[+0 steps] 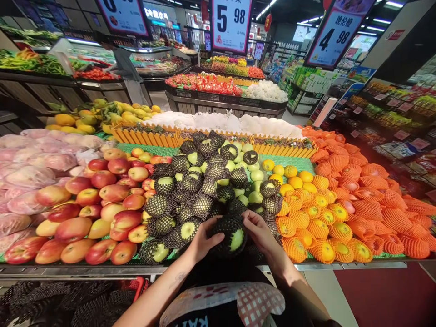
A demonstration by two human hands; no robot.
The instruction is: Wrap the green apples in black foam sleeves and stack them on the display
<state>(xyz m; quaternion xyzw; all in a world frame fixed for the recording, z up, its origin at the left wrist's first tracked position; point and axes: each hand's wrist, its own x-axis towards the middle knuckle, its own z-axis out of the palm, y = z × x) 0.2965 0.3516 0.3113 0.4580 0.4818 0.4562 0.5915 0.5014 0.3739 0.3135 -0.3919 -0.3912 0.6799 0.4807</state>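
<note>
A green apple in a black foam net sleeve is held between both my hands at the front edge of the fruit display. My left hand grips its left side with the fingers curled over the net. On the apple's right, my right hand pinches the top of the net. Behind it lies a heap of green apples in black nets, some bare green ones at the back.
Red and yellow apples lie to the left, oranges in orange nets to the right. Loose black nets fill a basket at lower left. A metal display edge runs in front. Price signs hang above further produce stands.
</note>
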